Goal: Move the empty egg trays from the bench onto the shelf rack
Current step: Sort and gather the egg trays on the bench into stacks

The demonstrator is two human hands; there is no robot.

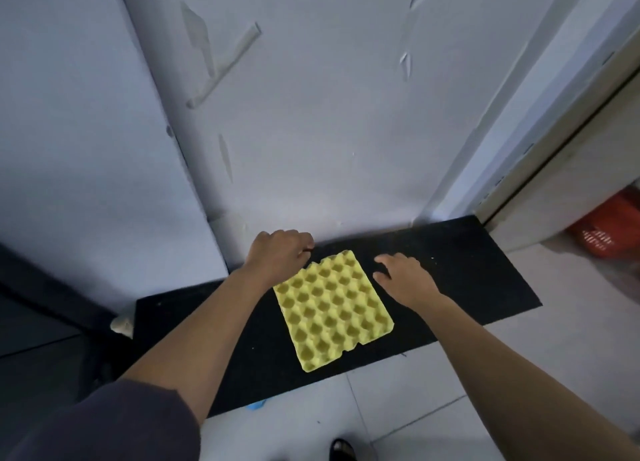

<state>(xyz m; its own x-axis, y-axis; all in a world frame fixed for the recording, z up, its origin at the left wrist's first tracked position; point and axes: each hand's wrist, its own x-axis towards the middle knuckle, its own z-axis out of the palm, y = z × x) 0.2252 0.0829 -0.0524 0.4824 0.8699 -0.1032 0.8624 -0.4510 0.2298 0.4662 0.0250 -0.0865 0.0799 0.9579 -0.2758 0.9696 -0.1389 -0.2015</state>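
Pale, peeling wall backing low black counter (450,270). Yellow egg tray (332,308) lying flat mid-counter, cups up, near corner nearing front edge. Near-square; longer side seemingly running toward wall, skewed. Left hand (277,254) curling at far-left corner, grip unclear. Right hand (403,278) hovering spread, empty, beside right edge. Risk: one-corner lift flexing tray, or nudge sliding it off front.

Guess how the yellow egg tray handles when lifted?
Probably light: the yellow egg tray is thin with empty cups. Dimples likely stiffen it, though a one-edge lift may flex it. Flat on the black bench, unlikely to roll.
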